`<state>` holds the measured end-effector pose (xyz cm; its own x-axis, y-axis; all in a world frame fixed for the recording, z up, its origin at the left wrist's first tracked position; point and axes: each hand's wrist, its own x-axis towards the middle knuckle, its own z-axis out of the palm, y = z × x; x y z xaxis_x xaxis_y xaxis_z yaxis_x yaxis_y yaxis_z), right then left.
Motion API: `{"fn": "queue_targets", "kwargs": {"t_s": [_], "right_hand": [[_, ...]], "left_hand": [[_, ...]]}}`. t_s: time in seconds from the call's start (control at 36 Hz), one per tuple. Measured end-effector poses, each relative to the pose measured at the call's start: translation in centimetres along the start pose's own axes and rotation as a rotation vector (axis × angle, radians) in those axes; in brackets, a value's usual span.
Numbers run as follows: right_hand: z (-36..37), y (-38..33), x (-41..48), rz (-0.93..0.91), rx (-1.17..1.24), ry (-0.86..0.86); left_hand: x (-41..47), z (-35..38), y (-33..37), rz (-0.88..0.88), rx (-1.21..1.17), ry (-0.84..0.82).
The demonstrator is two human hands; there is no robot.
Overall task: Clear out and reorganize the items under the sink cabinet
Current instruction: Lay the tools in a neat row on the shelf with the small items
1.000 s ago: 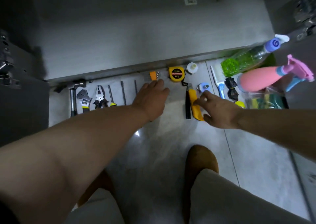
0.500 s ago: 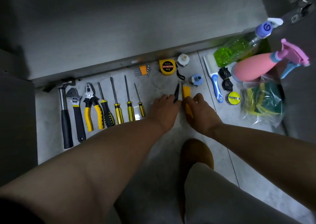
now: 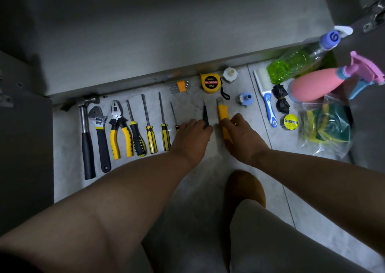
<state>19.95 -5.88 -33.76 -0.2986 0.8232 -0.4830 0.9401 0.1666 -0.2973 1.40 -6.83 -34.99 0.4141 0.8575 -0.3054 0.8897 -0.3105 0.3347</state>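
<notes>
Head view: on the floor (image 3: 66,139) before the cabinet (image 3: 166,33), the left hand (image 3: 192,135) curls over the black tool (image 3: 205,114) and the right hand (image 3: 242,135) pinches the yellow utility knife (image 3: 221,112). Best to slide both parallel to the screwdrivers (image 3: 148,124), bases level, evenly spaced

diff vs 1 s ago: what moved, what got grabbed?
The left hand came down from beside the hex keys and now holds the black tool. The right hand, open then, now grips the yellow utility knife. The two tools lay tight side by side; now there is a gap between them. The screwdrivers, tape measure and pink spray bottle stayed put.
</notes>
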Motion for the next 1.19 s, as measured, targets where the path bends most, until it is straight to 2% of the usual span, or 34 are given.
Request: {"fn": "queue_targets", "kwargs": {"t_s": [0.36,0.56,0.67,0.75,0.83,0.89,1.06,1.19], "right_hand": [[-0.3,-1.1,0.1,0.031,-0.124,0.008],[-2.1,-3.2,0.2,-0.073,-0.268,0.039],[-4.3,-5.1,0.2,-0.216,-0.322,-0.070],[-7.1,-6.7,0.4,-0.341,-0.436,-0.226],[-10.7,-8.9,0.6,-0.354,-0.514,-0.430],[-12.9,-10.3,0.4,-0.326,-0.526,-0.473],[-18.6,-14.3,-1.3,-0.328,-0.613,-0.357],[-20.7,-16.9,-3.5,-0.282,-0.487,-0.221]], "left_hand": [[0.0,-0.1,-0.8,0.019,0.017,-0.065],[-0.4,-2.9,-2.5,0.034,0.020,-0.099],[-1.0,-6.5,-4.4,0.055,0.105,-0.171],[-1.7,-10.3,-6.0,0.045,0.164,-0.291],[-2.9,-14.9,-7.4,0.024,0.210,-0.368],[-3.9,-17.8,-8.2,-0.009,0.242,-0.382],[-7.1,-24.0,-8.9,-0.097,0.221,-0.284],[-9.5,-26.9,-7.2,-0.134,0.114,-0.167]]}}
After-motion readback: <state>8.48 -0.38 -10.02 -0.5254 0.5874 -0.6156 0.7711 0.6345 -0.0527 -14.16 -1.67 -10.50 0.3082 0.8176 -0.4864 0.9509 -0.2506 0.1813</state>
